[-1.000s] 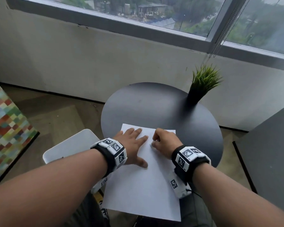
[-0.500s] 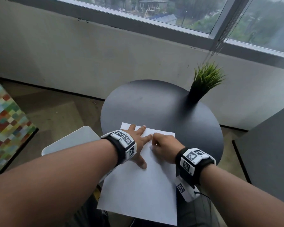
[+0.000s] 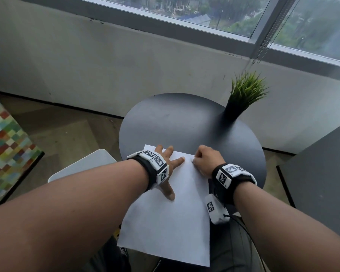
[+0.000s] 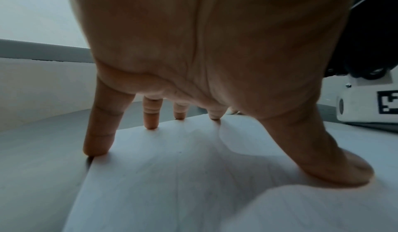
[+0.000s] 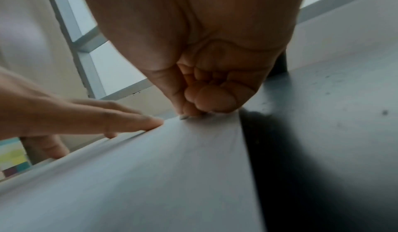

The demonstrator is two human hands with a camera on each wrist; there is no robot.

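Shifted toward 2 o'clock along far edge of paper (image 3: 171,222): right hand (image 3: 206,161), fist curled, pressing, pinching nothing. Left hand (image 3: 170,164) flat, splayed, pinning paper at 6 o'clock of table (image 3: 175,118). Light, limp, slippery, easily creased; best taken at a free edge.

We see a round dark table (image 3: 175,124). A white paper (image 3: 169,222) lies at six o'clock, and a green plant (image 3: 243,91) stands at two o'clock.

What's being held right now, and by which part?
Nothing is gripped. The left hand presses the paper flat near its far edge; the right hand, fingers curled, presses down on that far edge.
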